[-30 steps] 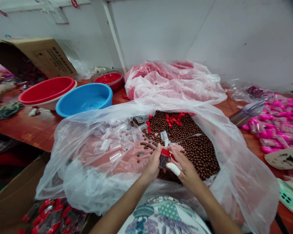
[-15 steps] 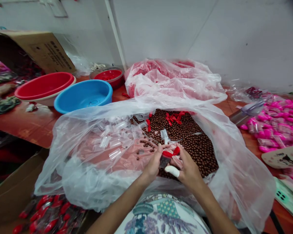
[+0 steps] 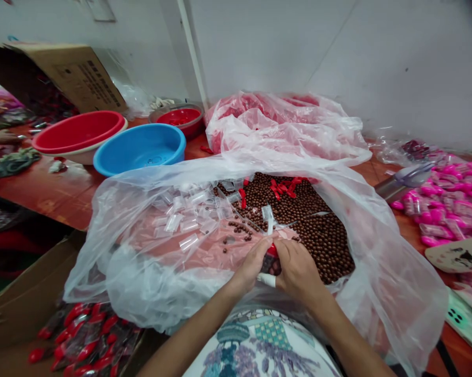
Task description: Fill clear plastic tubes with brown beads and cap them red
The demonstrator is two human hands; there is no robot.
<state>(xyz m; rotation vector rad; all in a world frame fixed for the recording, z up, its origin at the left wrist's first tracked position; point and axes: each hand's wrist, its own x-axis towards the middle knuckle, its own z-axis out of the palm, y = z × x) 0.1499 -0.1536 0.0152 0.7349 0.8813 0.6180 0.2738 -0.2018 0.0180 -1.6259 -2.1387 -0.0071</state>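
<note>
The small clear tube [image 3: 270,263], filled with brown balls and topped by a red cap [image 3: 273,250], sits between both hands at the near edge of the heap of brown balls [image 3: 310,225]. The left hand [image 3: 252,264] grasps the tube from its left side, fingers curled around the body. The right hand [image 3: 298,269] closes over the cap end from the right, thumb wrapped in white tape [image 3: 267,279] and lying under the tube. How far the cap is seated cannot be told; the fingers cover the joint.

Judgement on the step in hand: the cap should be pressed straight along the tube's axis, with the left hand holding the body firmly but low, clear of the mouth. The tube should stay upright or mouth-up, and over the heap, so any spilled ball drops back in. A tilted cap risks jamming or popping off.

Left of the heap, inside the same clear plastic bag [image 3: 149,272], lie empty clear tubes [image 3: 180,222]. Loose red caps [image 3: 285,187] rest on the far side of the heap. Beyond the heap to the left stand a blue basin [image 3: 141,149] and a red basin [image 3: 78,131]. Well right of the heap lie pink packs [image 3: 448,201]. Near left of the heap, below the table edge, a carton holds finished red-capped tubes [image 3: 84,337].
</note>
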